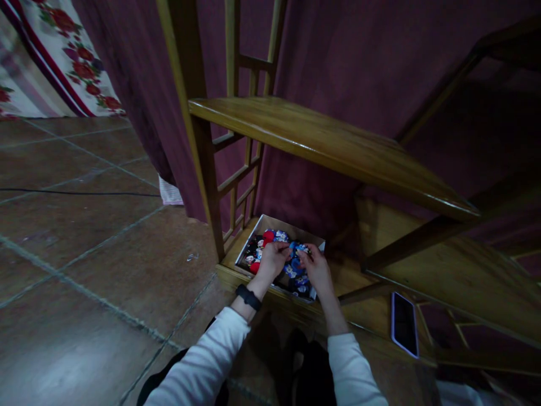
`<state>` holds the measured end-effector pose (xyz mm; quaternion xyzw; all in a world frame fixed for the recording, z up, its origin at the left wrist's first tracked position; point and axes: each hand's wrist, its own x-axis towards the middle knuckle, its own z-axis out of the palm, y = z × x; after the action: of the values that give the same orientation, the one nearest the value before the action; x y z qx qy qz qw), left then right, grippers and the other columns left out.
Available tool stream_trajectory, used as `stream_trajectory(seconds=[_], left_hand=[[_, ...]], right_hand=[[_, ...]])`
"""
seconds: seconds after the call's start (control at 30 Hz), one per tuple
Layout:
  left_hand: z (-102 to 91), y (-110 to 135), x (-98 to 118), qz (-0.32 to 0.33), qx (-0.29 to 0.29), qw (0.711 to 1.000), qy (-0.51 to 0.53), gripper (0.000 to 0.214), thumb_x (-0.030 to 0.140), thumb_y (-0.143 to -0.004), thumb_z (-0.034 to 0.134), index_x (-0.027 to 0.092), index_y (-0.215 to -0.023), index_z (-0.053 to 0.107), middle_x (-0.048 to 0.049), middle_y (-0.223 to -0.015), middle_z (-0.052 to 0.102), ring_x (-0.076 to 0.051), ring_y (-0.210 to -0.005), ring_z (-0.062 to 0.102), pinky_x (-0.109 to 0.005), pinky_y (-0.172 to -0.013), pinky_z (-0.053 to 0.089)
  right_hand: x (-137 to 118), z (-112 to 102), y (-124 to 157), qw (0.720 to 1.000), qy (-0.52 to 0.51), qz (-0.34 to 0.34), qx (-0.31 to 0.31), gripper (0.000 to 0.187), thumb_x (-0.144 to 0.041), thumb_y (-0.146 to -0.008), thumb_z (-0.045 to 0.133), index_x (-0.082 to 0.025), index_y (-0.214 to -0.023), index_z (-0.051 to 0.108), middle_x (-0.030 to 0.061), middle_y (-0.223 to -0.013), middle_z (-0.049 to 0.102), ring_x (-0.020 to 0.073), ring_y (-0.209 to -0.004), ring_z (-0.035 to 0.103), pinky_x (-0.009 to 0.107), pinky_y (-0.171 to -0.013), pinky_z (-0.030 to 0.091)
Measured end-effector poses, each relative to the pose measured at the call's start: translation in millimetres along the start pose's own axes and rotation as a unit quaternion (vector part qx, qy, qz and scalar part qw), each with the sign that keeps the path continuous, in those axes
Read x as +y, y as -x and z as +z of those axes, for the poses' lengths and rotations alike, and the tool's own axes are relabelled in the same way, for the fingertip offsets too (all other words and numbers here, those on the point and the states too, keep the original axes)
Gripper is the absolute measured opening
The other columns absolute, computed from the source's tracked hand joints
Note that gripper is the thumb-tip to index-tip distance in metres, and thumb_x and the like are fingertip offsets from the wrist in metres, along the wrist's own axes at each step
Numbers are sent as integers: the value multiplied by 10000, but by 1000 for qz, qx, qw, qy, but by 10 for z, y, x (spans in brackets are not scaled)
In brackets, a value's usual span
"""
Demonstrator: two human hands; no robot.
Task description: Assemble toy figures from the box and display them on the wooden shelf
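Note:
A shallow cardboard box sits on the bottom shelf of a wooden rack and holds several small red, blue and white items. Both my hands reach into it. My left hand, with a black band on the wrist, has its fingers curled over the small items. My right hand is beside it, fingers bent and pinching at a blue item between the two hands. What exactly each hand grips is too small to make out.
The wooden rack has a slanted upper shelf above the box and a post at the left. A phone in a purple case lies on the lower shelf at right. Dark red curtain behind; tiled floor and a black cable at left.

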<state>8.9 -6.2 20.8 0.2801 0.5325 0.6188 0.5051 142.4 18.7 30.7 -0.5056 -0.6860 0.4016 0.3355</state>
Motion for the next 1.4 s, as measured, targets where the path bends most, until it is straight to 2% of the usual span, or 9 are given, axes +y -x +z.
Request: stream_trajectory(seconds=[0.1, 0.23, 0.53, 0.7, 0.9, 1.0, 1.13, 1.4], left_hand=[[15, 4, 15, -20, 5, 1000, 23, 105, 190, -582, 706, 119, -651, 669, 31, -525, 579, -83, -477, 509, -213, -523, 462], [14, 24, 33, -24, 7, 1000, 15, 103, 196, -583, 697, 113, -635, 664, 26, -500, 567, -78, -463, 494, -196, -494, 424], [11, 81, 57, -63, -4, 997, 51, 235, 280, -525, 747, 96, -635, 650, -7, -536, 587, -97, -500, 530, -208, -505, 423], [-5, 93, 62, -83, -4, 994, 76, 302, 309, -488, 780, 93, -634, 628, -10, -548, 580, -86, -496, 532, -214, -518, 450], [-23, 82, 41, -103, 5, 991, 87, 330, 317, -461, 799, 104, -577, 575, 4, -512, 555, -83, -478, 527, -239, -529, 483], [-14, 83, 38, -110, 17, 991, 80, 322, 291, -459, 803, 104, -584, 574, 3, -509, 553, -92, -481, 533, -249, -523, 489], [-8, 88, 25, -105, 40, 991, 71, 313, 260, -456, 806, 106, -576, 561, 7, -495, 540, -101, -468, 528, -251, -490, 478], [-99, 77, 50, -129, 16, 988, 86, 301, 231, -447, 808, 107, -595, 576, -9, -540, 575, -126, -519, 568, -279, -529, 499]], right_hand=[[47, 27, -17, 999, -44, 9, 7, 345, -481, -751, 510, -229, -984, 549, 6, -790, 640, 144, -582, 603, 242, -508, 493], [102, 57, -31, 999, -37, 5, 13, 355, -479, -751, 517, -236, -1007, 549, 18, -867, 650, 144, -610, 616, 243, -527, 497], [70, 50, -17, 999, 27, 21, 15, 332, -474, -769, 495, -222, -973, 566, 2, -705, 636, 144, -515, 593, 246, -493, 474], [43, 28, -2, 999, 49, -11, 7, 324, -433, -784, 482, -229, -1023, 563, 22, -809, 657, 146, -568, 614, 241, -517, 477], [93, -15, -10, 997, 53, -37, -52, 307, -340, -798, 471, -242, -1080, 540, 32, -912, 654, 157, -704, 632, 241, -570, 498], [117, -29, -19, 994, 74, -58, -49, 281, -322, -791, 487, -255, -1057, 552, 32, -953, 647, 161, -752, 625, 242, -591, 495], [98, -37, -21, 988, 110, -88, -56, 229, -307, -796, 496, -252, -1005, 572, 25, -890, 649, 166, -765, 613, 247, -625, 481], [-2, -35, 9, 975, 160, -139, -59, 200, -275, -815, 484, -239, -987, 580, 41, -952, 618, 186, -877, 581, 293, -764, 447]])
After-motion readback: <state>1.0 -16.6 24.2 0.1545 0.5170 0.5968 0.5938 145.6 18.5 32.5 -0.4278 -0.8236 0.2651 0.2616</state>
